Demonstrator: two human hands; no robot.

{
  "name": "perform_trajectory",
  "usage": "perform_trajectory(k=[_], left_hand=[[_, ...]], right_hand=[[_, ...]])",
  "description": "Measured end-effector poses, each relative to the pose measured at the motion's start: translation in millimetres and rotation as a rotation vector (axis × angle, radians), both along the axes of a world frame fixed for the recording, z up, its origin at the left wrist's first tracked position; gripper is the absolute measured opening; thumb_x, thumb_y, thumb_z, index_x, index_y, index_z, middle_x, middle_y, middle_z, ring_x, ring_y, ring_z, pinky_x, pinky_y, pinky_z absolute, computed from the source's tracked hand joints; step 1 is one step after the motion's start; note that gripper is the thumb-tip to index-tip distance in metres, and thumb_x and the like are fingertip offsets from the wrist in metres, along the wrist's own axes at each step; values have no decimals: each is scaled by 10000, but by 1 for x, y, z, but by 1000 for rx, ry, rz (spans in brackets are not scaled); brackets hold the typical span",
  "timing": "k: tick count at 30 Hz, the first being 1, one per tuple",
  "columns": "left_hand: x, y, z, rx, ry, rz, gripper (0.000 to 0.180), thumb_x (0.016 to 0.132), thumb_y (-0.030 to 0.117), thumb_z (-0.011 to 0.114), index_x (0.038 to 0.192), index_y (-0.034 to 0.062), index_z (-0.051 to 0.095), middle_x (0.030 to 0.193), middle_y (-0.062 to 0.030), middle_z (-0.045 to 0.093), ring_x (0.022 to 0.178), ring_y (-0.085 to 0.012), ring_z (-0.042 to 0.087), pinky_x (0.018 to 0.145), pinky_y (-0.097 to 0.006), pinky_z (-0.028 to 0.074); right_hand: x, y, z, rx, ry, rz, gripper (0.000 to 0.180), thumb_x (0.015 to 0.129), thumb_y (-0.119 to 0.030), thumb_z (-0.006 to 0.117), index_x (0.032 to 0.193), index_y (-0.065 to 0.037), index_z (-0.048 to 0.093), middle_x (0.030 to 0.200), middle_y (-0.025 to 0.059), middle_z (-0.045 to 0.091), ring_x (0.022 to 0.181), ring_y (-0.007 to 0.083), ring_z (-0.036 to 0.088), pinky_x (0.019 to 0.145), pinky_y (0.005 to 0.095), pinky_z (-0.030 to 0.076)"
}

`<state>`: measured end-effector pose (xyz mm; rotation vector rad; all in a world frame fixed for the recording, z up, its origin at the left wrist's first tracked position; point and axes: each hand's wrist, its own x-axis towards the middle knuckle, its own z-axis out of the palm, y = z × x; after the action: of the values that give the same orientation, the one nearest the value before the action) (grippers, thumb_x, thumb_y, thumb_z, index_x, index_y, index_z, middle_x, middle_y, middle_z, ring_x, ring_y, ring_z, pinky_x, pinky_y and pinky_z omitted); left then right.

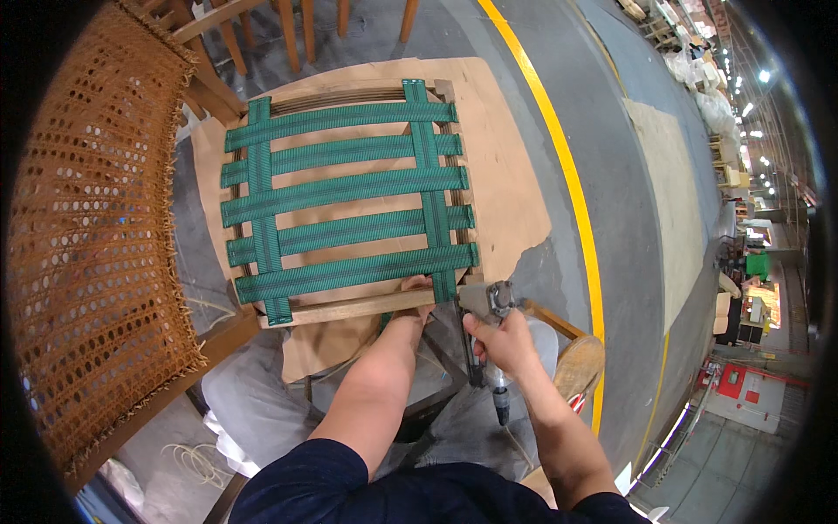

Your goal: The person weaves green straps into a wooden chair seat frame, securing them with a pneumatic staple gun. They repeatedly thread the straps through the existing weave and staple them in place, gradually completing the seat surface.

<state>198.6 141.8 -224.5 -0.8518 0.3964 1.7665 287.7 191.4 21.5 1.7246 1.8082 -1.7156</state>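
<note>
A wooden chair seat frame (349, 307) lies before me, crossed by woven green webbing straps (349, 184) with dark stripes. My right hand (504, 342) is wrapped round a pneumatic staple gun (487, 299), just right of the frame's near right corner. The gun's front end is close to the end of a lengthwise strap (444, 285); whether they touch I cannot tell. My left hand (418, 295) reaches over the near rail beside that same strap. Its fingers are mostly hidden, so their grip does not show.
A woven cane panel (100, 201) in a wooden frame rises at the left. Brown cardboard (511, 188) lies beneath the seat. An air hose fitting (501, 406) hangs below the gun. Wooden legs (288, 35) stand at the far side; a yellow floor line (559, 148) runs right.
</note>
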Motion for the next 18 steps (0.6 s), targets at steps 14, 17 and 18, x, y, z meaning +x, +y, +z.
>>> perform_trajectory(k=[14,17,18], left_hand=[[-5,-2,-16,55,322,-136,183,968,290,598,1046,125,600,931,-29,661,789,-184,647,662,-385,548],[1,-15,-10,107,227,-318,235,997,336,583,1015,105,619,899,-50,672,754,-186,653,646,-394,556],[5,-20,-2,83,163,-430,232,997,323,583,957,99,629,873,-65,671,721,-188,645,635,-380,556]], right_hand=[[-10,-15,7,-37,85,73,206,944,-188,724,967,11,677,715,26,649,515,103,586,435,269,444],[9,-14,11,7,105,-17,224,941,-193,725,1008,14,676,708,32,652,522,110,600,438,275,455],[16,-12,19,6,119,-78,222,941,-190,724,1014,14,674,721,36,653,527,116,603,441,275,457]])
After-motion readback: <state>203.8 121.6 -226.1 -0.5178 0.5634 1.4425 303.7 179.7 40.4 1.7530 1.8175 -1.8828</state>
